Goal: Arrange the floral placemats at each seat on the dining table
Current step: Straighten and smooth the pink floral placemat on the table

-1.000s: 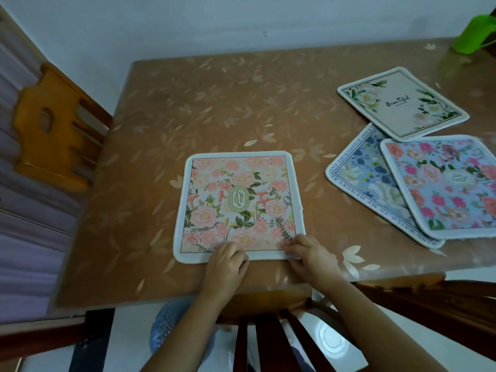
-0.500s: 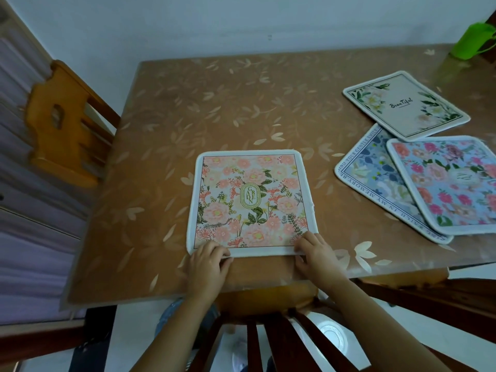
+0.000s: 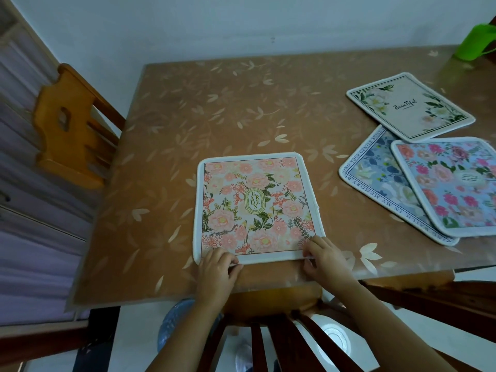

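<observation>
A pink floral placemat (image 3: 256, 205) with a white border lies flat near the table's front edge, above a dark chair back. My left hand (image 3: 217, 267) pinches its near left corner. My right hand (image 3: 326, 257) grips its near right corner with curled fingers. At the right lie three more placemats: a cream one lettered "Beautiful" (image 3: 410, 106), a blue one with a text border (image 3: 375, 178), and a light blue one with pink flowers (image 3: 451, 183) overlapping the blue one.
The brown table (image 3: 241, 108) has a leaf-patterned cover. A light wooden chair (image 3: 67, 124) stands at its left side and a dark chair back (image 3: 271, 339) at the front. A green cup (image 3: 475, 44) sits at the far right corner. A wall runs behind.
Both hands moved apart along the placemat's near edge to its corners, and the mat now sits a little farther from the table's front edge and squarer to it.
</observation>
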A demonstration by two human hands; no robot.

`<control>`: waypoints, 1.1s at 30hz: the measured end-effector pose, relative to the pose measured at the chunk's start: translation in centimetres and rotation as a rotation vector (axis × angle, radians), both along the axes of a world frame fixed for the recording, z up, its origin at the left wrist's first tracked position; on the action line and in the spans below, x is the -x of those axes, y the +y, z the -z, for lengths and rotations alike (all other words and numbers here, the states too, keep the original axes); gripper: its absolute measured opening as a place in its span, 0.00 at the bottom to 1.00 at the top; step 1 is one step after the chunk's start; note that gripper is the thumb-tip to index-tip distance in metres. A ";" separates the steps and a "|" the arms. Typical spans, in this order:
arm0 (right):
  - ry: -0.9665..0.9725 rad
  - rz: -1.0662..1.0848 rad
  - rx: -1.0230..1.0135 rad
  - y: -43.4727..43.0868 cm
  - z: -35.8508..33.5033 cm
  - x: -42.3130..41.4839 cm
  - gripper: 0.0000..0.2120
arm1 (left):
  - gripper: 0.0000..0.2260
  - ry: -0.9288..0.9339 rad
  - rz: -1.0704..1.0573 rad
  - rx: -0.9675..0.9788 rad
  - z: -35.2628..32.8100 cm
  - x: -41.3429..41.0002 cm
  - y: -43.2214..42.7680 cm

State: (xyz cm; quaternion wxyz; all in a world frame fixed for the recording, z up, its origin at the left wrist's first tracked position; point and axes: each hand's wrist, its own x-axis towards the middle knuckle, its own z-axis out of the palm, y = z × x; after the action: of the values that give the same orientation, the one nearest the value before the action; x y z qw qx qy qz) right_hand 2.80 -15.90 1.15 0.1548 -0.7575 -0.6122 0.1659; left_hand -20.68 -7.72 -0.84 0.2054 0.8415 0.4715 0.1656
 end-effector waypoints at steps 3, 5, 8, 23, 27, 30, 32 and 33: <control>-0.002 -0.006 -0.010 -0.5 -0.2 0.2 0.06 | 0.10 -0.006 0.003 -0.004 0.1 0.1 -0.2; -0.001 -0.005 -0.025 -0.8 -0.2 0.3 0.07 | 0.10 -0.007 0.012 -0.006 0.1 0.1 -0.3; -0.008 0.005 -0.052 -1.2 -0.3 0.4 0.08 | 0.11 -0.002 0.028 -0.011 0.1 0.1 -0.6; -0.059 0.040 -0.141 -2.3 0.0 1.1 0.10 | 0.09 -0.001 0.025 -0.024 0.4 0.4 -0.9; -0.034 0.071 -0.092 -1.9 0.4 1.3 0.12 | 0.11 0.010 -0.010 -0.049 0.6 0.4 -0.7; -0.058 0.011 0.018 -1.1 1.3 1.5 0.19 | 0.20 0.091 -0.027 0.003 1.3 0.3 -0.1; -0.118 -0.058 0.069 -0.4 1.8 1.8 0.23 | 0.25 0.223 0.008 0.025 2.1 0.2 0.3; -0.155 -0.095 0.114 0.2 1.9 2.0 0.26 | 0.27 0.288 0.023 0.025 2.3 0.1 0.6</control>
State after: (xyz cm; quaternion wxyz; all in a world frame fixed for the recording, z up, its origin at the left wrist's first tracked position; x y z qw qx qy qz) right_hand 0.77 -15.67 -0.76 0.0553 -0.7457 -0.6471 0.1485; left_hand -20.73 -7.14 -3.18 0.1480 0.8592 0.4885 0.0348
